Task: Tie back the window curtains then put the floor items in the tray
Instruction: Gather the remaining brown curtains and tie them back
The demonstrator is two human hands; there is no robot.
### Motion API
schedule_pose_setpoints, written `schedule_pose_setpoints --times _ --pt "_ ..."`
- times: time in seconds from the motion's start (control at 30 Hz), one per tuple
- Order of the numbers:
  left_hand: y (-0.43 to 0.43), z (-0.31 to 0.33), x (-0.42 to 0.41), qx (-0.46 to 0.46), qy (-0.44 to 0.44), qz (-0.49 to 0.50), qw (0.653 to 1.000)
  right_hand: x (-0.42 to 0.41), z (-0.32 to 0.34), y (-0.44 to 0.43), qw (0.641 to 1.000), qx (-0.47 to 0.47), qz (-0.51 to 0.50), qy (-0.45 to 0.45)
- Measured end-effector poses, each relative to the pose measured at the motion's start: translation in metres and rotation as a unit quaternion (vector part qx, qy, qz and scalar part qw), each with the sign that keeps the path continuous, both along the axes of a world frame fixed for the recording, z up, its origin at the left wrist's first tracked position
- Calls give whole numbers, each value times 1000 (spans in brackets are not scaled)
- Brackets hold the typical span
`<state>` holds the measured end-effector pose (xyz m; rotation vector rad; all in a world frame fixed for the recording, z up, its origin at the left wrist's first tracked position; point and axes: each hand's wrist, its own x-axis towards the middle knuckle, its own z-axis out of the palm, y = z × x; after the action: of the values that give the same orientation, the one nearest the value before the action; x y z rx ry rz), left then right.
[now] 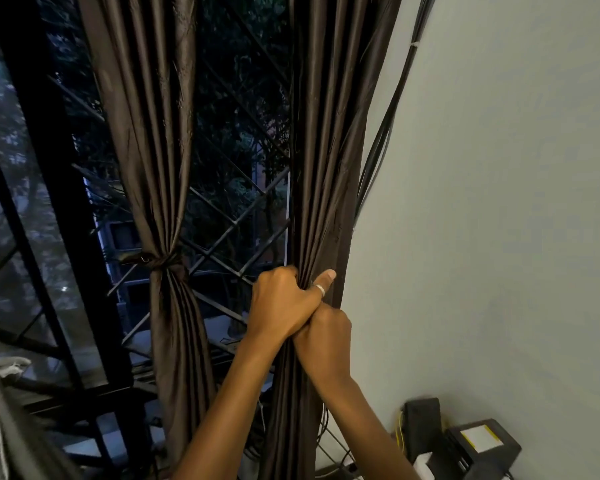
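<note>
Wall (499,202): pale, plain, fills the right side; a bundle of dark cables (388,140) runs down it just beside the right curtain
Window (236,133): dark glass behind a black frame and a diagonal metal grille, trees and a building dim outside
Left curtain (146,133): dark brown, shiny, hanging in folds, already cinched at mid-height by a tie-back (160,263) of the same colour
Right curtain (326,133): same fabric, hanging against the wall edge, gathered into a narrow bunch where both hands grip it
Left hand (284,306): fingers curled tight round the gathered folds from the window side, thumb raised, a pale ring on it
Right hand (326,337): just below and touching the left, closed round the same bunch
Black boxes (465,441): low in the right corner against the wall, one with a yellow-edged label, thin yellow wires beside them
</note>
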<state>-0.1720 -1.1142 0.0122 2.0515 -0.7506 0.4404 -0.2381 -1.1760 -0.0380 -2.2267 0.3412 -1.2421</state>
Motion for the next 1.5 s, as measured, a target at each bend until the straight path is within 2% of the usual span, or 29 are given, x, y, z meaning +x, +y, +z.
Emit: schedule_pose_setpoints --times 0.13,0.2,0.3,0.4,0.5,0.67,0.8,0.87,1.0,1.1,1.23,1.3,1.4,1.5 --pt "-3 -2 6 5 6 -8 1000 -2 -1 -1 1000 -16 6 5" --pt "2 -4 9 -4 20 -20 1000 -5 3 -7 997 -7 71 18" --pt "16 -4 15 -45 71 -85 993 -11 7 -25 985 60 161 34" --pt "27 -6 18 -85 131 -161 975 -9 9 -49 985 137 101 11" --pt "29 -9 17 -124 183 -221 950 0 20 -72 984 166 70 4" --pt "33 -8 16 -163 262 -289 906 14 47 -101 932 277 224 63" --pt "35 -6 15 -185 286 -324 882 24 55 -120 845 371 367 116" --pt "36 -6 14 -199 299 -336 871 27 52 -124 828 386 382 142" --pt "35 -7 16 -215 308 -329 867 28 45 -125 840 367 373 143" --pt "35 -8 21 -197 275 -300 892 25 47 -119 884 320 317 126" --pt "29 -13 25 -158 142 -161 964 23 46 -108 954 183 180 152" --pt "24 -18 25 -139 69 -76 985 21 41 -106 970 105 160 152" --pt "21 -23 22 -91 -11 15 996 18 35 -102 976 16 144 159" --pt "14 -29 9 -78 -47 19 996 15 29 -90 987 -60 76 125"
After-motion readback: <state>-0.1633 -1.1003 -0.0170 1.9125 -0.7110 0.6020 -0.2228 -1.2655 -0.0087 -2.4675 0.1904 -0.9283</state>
